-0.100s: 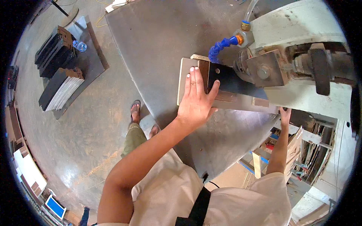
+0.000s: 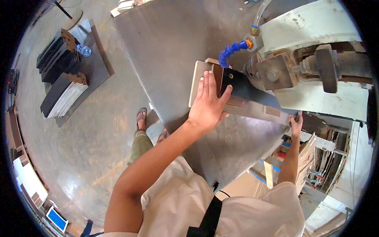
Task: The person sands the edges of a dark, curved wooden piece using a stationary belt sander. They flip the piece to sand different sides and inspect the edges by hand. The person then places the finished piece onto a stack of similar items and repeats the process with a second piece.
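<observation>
A wooden jig [image 2: 252,107] lies on the metal machine table, with a raised strip at its left end and a small block near its right end. Against it sits a black curved panel [image 2: 246,89] with a hole, reaching beneath the machine's spindle head [image 2: 278,73]. My left hand [image 2: 207,104] rests flat over the jig's left end. Its fingers are stretched out, and the thumb side is by the black panel. At the opposite end, my right hand [image 2: 296,120] grips the jig, its fingers partly hidden. The cutting area under the head is hidden.
A blue segmented hose [image 2: 229,53] hangs beside the spindle head. The metal table [image 2: 169,51] has its left edge near my feet. Stacked black curved panels [image 2: 65,94] stand on a board on the floor at left. Clamps and wood offcuts [image 2: 331,150] fill a rack at lower right.
The jig's left end has shifted slightly right, toward the spindle head, and its right end has swung a little nearer to me. Both hands have moved with it; the view has turned slightly.
</observation>
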Action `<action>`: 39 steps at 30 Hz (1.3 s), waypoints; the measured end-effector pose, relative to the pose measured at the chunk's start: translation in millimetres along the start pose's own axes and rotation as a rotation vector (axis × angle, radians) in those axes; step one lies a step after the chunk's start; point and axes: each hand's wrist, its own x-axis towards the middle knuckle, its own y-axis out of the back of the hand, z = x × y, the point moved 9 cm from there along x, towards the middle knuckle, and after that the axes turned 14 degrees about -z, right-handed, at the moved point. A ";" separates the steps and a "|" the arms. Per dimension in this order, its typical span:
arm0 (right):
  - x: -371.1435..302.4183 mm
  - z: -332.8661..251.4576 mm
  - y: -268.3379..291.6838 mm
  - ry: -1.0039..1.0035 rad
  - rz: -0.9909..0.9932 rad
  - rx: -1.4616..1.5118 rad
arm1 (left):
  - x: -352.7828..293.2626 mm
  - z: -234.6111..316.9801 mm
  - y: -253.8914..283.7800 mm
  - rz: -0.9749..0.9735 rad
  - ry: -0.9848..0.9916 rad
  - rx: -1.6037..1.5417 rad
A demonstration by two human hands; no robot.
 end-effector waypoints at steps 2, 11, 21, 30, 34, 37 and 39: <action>-21.2 13.2 6.5 -0.092 0.150 -0.105 | -0.6 1.3 2.3 -0.001 -0.006 -0.015; -103.1 -30.5 -51.9 0.148 0.305 -0.378 | -78.0 -25.9 40.3 -0.134 0.147 0.124; -151.4 -137.9 -154.0 -0.134 0.382 -0.338 | -138.5 -103.4 121.4 0.029 0.275 0.181; -230.3 -176.1 -202.2 -0.221 0.419 -0.272 | -51.8 6.3 80.9 -0.180 -0.269 0.002; -234.2 -185.3 -211.7 -0.251 0.419 -0.272 | -22.3 3.9 33.9 -0.563 -0.258 -0.055; -239.8 -182.4 -206.5 -0.285 0.424 -0.273 | -15.3 -7.9 33.6 -0.516 -0.299 -0.210; -240.7 -185.7 -203.7 -0.302 0.422 -0.268 | -13.0 -8.4 40.7 -0.469 -0.323 -0.248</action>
